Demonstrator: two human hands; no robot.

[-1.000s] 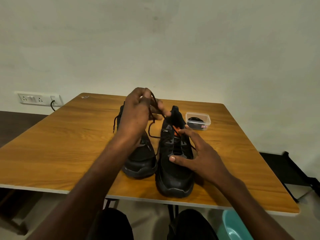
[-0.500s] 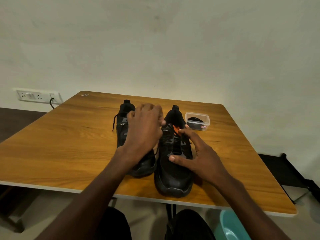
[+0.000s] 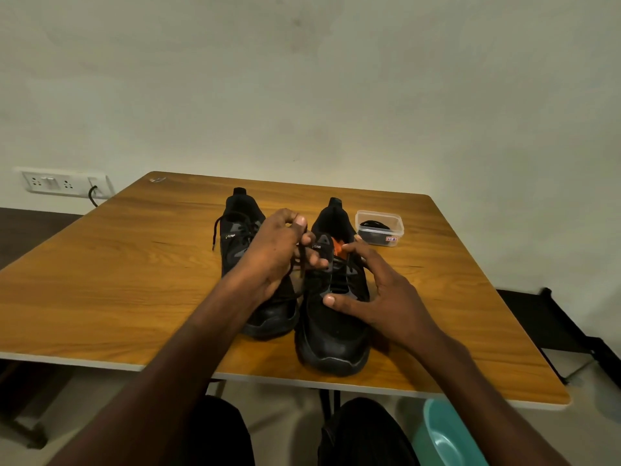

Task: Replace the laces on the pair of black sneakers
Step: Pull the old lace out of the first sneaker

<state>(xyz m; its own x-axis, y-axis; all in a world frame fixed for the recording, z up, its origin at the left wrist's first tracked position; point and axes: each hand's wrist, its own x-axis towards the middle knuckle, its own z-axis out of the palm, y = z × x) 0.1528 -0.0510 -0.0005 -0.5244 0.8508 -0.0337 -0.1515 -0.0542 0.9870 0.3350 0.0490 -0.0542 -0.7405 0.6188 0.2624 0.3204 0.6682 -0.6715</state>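
Observation:
Two black sneakers stand side by side on the wooden table [image 3: 117, 280], toes toward me. The left sneaker [image 3: 240, 230] still has its black lace, one end hanging off its left side. The right sneaker [image 3: 332, 317] shows an orange tongue label. My left hand [image 3: 272, 257] hovers between the two shoes and pinches a black lace [image 3: 301, 260] that runs down from its fingers. My right hand [image 3: 376, 294] rests on the right sneaker, thumb on the toe side, fingers spread over the eyelets.
A small clear plastic box [image 3: 379, 228] with dark laces inside sits behind the right sneaker. A wall socket panel [image 3: 64, 183] is at the left. A teal basin [image 3: 447, 435] stands on the floor at the lower right, and a dark frame [image 3: 554, 324] beside the table's right edge.
My left hand came down from high above the shoes and now sits lower, between them, with the lace in its fingers. My right hand stayed on the right sneaker.

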